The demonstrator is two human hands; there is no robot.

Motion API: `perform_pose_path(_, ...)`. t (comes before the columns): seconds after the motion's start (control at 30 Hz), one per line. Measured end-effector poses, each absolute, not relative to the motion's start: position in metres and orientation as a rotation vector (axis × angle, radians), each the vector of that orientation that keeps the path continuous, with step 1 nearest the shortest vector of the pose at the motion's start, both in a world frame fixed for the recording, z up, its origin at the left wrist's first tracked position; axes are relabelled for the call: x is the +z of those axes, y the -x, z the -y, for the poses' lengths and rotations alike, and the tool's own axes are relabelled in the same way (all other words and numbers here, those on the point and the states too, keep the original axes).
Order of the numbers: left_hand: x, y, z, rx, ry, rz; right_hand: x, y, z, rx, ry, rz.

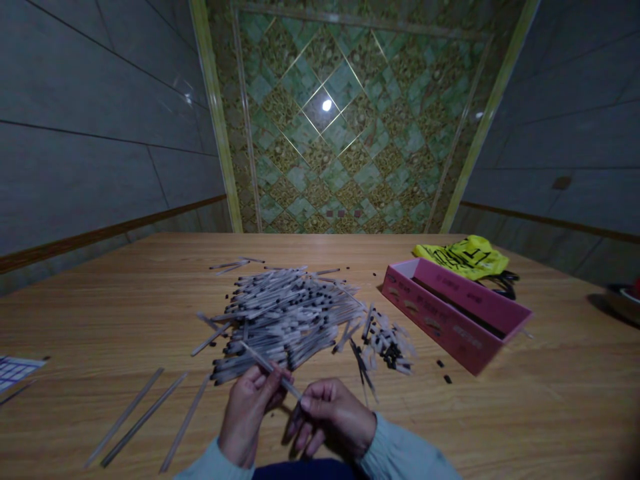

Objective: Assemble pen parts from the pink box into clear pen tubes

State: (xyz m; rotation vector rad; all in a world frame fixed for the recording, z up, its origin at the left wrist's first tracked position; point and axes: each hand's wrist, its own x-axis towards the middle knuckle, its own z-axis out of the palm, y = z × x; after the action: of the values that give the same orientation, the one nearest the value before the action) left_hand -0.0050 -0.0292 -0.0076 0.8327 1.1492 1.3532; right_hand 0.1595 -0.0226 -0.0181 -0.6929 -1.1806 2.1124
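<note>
Between my two hands runs a slim grey pen-like stick (259,358), tilted with its far end up and to the left. My left hand (249,408) is closed around its middle. At the near end, the thumb and finger of my right hand (336,415) pinch it; whether they also hold a small cap is hidden. Just beyond my hands lies a large heap of similar sticks (287,300), many with dark ends. Right of the heap is a cluster of small black and whitish pieces (387,343), like caps. Several longer bare sticks (143,419) lie at my left.
A pink open box (440,327) stands at an angle on the right of the wooden table (115,300). Behind it lies a yellow bag (465,257) with black print. Two black bits (447,379) lie near the box. At the left edge is a sheet with a grid (19,372).
</note>
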Motion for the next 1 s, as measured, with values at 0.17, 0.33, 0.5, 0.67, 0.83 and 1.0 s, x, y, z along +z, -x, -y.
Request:
perform_pose_path(0.17,-0.003,0.008,0.029,1.408,-1.193,-1.323,-0.019,-0.159,0.022,2.028,0.698,1.100)
perform_pose_path(0.33,0.005,0.013,0.034,1.308,-1.946,-1.568,-0.011,-0.164,0.016,1.828,0.653,0.932)
perform_pose_path(0.5,0.006,0.014,0.037,0.984,-2.457,-1.713,-0.007,-0.171,0.009,1.720,0.697,0.895)
perform_pose_path(0.67,0.004,0.014,0.036,0.865,-2.599,-1.722,-0.012,-0.170,0.009,1.594,0.834,1.005)
perform_pose_path(0.83,0.007,0.015,0.036,0.826,-2.665,-1.714,-0.023,-0.169,0.008,1.620,0.858,1.038)
perform_pose_path(1.0,0.019,0.016,0.038,0.819,-2.769,-1.739,-0.035,-0.166,0.007,1.732,0.763,1.002)
